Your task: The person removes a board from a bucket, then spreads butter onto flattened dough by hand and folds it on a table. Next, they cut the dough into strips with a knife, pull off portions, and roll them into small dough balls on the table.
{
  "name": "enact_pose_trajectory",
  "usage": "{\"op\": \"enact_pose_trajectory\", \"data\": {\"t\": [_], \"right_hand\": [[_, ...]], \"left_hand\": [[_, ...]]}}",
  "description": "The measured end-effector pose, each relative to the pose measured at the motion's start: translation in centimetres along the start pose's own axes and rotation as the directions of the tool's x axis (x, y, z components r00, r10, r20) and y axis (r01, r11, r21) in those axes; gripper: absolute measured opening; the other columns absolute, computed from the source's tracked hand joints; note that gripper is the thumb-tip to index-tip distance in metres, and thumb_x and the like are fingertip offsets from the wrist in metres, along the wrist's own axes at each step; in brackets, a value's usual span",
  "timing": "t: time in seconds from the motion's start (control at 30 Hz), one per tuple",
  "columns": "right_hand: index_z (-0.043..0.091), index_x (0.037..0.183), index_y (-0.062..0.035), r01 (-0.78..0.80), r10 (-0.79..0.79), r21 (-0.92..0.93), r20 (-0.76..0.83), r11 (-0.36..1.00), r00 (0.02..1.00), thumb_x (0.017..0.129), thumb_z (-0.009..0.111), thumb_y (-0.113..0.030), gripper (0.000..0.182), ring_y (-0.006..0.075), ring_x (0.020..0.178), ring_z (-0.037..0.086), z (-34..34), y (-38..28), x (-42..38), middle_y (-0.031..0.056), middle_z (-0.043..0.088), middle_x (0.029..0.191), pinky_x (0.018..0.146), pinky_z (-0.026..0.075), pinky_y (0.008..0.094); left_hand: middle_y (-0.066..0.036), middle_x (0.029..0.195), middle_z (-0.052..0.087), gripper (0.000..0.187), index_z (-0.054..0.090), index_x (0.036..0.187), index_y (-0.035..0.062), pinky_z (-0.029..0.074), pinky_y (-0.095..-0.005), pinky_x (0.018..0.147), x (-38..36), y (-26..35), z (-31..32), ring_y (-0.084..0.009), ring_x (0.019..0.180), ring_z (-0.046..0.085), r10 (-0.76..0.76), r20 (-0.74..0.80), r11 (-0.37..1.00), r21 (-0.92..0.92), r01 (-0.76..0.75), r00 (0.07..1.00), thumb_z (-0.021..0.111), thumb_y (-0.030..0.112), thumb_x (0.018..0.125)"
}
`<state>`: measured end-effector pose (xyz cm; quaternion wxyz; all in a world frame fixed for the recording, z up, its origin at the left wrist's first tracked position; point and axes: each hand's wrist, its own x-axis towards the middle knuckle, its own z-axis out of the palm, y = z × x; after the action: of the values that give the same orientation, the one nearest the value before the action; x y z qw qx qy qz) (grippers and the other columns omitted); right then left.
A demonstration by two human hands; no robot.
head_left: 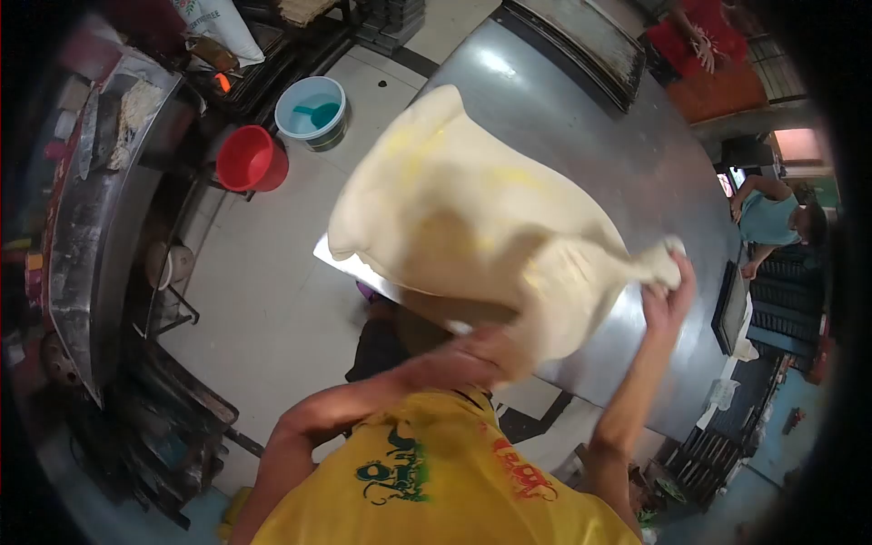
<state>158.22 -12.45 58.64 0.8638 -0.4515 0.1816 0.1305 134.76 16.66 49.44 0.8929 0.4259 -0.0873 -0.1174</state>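
Note:
A large pale sheet of dough [427, 191] with yellow streaks hangs over the near left part of the steel table [672, 200], part of it reaching past the edge. My right hand [670, 292] is closed around a twisted, narrow end of the dough at the right. At the near side, my left hand [495, 352] touches the dough's lower edge; it is blurred and its fingers are hidden behind the dough.
A red bucket [252, 159] and a pale blue bucket [312, 111] with a teal scoop stand on the floor at left. A dark-rimmed tray [590, 36] lies at the table's far end. One person [772, 213] is at the right, another [704, 45] at the far right.

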Motion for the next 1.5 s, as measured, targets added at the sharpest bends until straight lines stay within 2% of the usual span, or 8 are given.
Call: {"op": "enact_pose_trajectory", "data": {"t": [0.17, 0.4, 0.73, 0.83, 0.9, 1.0, 1.3, 1.5], "right_hand": [[0.067, 0.107, -0.0104, -0.089, 0.084, 0.185, 0.034, 0.979, 0.996, 0.093, 0.064, -0.013, 0.015, 0.0107, 0.066, 0.055, 17.3, 16.4, 11.7, 0.0005, 0.061, 0.084, 0.049, 0.041, 0.0223], [0.052, 0.103, -0.0071, 0.052, -0.016, -0.162, 0.215, 0.985, 0.976, 0.102, 0.061, -0.029, 0.024, 0.0108, 0.047, 0.047, 22.1, 32.9, 22.3, 0.0063, 0.056, 0.074, 0.039, 0.042, 0.0297], [0.052, 0.120, 0.0020, 0.143, -0.036, -0.420, 0.251, 0.896, 0.967, 0.099, 0.064, -0.024, 0.036, 0.0173, 0.062, 0.061, 21.9, 33.0, 22.5, 0.0137, 0.061, 0.092, 0.050, 0.053, 0.0333], [0.054, 0.132, -0.0008, 0.542, -0.256, -0.761, 0.479, 0.356, 0.840, 0.098, 0.063, -0.029, 0.045, 0.0236, 0.095, 0.065, 21.4, 33.0, 18.5, 0.0135, 0.062, 0.109, 0.085, 0.056, 0.0495], [0.046, 0.148, -0.0082, 0.546, -0.218, -0.685, 0.697, -0.483, 0.683, 0.098, 0.058, -0.041, 0.061, 0.0341, 0.140, 0.042, 20.0, 33.5, 13.6, 0.0172, 0.048, 0.147, 0.115, 0.025, 0.0666], [0.042, 0.155, -0.0166, 0.564, -0.181, -0.698, 0.684, -0.441, 0.706, 0.101, 0.050, -0.047, 0.062, 0.0395, 0.153, 0.020, 20.0, 33.9, 12.7, 0.0198, 0.027, 0.164, 0.117, 0.010, 0.0712], [0.034, 0.160, -0.0203, 0.460, -0.096, -0.753, 0.562, -0.471, 0.822, 0.101, 0.047, -0.051, 0.068, 0.0409, 0.156, 0.012, 22.2, 33.9, 14.3, 0.0169, 0.017, 0.169, 0.120, 0.004, 0.0680], [0.035, 0.159, -0.0196, 0.382, -0.089, -0.771, 0.489, -0.509, 0.868, 0.096, 0.058, -0.040, 0.070, 0.0415, 0.155, 0.016, 23.2, 34.2, 14.6, 0.0184, 0.018, 0.168, 0.122, 0.008, 0.0627]], "left_hand": [[-0.014, 0.097, 0.071, 0.013, 0.069, 0.091, 0.0088, 0.053, -0.0364, 0.084, -4.9, 2.9, -16.1, -0.0271, 0.098, 0.068, -0.094, -0.633, 0.996, -0.060, 0.072, 0.769, 0.071, 0.011, 0.078], [-0.014, 0.093, 0.073, 0.028, 0.070, 0.107, 0.0060, 0.054, -0.0472, 0.084, 2.1, 6.3, -21.8, -0.0364, 0.093, 0.070, 0.249, -0.556, 0.398, 0.805, 0.440, 0.793, 0.064, 0.013, 0.081], [-0.018, 0.097, 0.071, 0.026, 0.068, 0.105, 0.0080, 0.054, -0.0510, 0.079, 2.0, 4.1, -19.8, -0.0436, 0.095, 0.065, 0.424, -0.572, 0.323, 0.820, 0.473, 0.702, 0.065, 0.016, 0.080], [-0.018, 0.096, 0.071, 0.027, 0.068, 0.105, 0.0079, 0.054, -0.0513, 0.077, 2.3, 3.4, -20.2, -0.0431, 0.092, 0.066, 0.521, -0.557, 0.293, 0.828, 0.477, 0.647, 0.066, 0.017, 0.079], [-0.018, 0.097, 0.071, 0.030, 0.068, 0.107, 0.0077, 0.055, -0.0513, 0.077, 2.7, 3.4, -19.7, -0.0427, 0.090, 0.066, 0.526, -0.572, 0.327, 0.819, 0.471, 0.630, 0.066, 0.019, 0.079], [-0.018, 0.098, 0.071, 0.036, 0.066, 0.112, 0.0067, 0.056, -0.0505, 0.077, 2.6, 3.5, -20.5, -0.0421, 0.089, 0.067, 0.500, -0.517, 0.258, 0.855, 0.450, 0.694, 0.067, 0.021, 0.079], [-0.024, 0.108, 0.069, 0.053, 0.059, 0.122, -0.0011, 0.055, -0.0442, 0.084, 1.0, 4.8, -24.5, -0.0389, 0.091, 0.068, 0.226, -0.336, 0.293, 0.919, 0.265, 0.914, 0.070, 0.032, 0.083], [-0.019, 0.098, 0.068, 0.042, 0.068, 0.109, 0.0015, 0.050, -0.0405, 0.080, 3.0, 17.5, -33.7, -0.0306, 0.088, 0.065, -0.462, 0.025, 0.742, 0.558, 0.372, 0.886, 0.065, 0.041, 0.096]]}}
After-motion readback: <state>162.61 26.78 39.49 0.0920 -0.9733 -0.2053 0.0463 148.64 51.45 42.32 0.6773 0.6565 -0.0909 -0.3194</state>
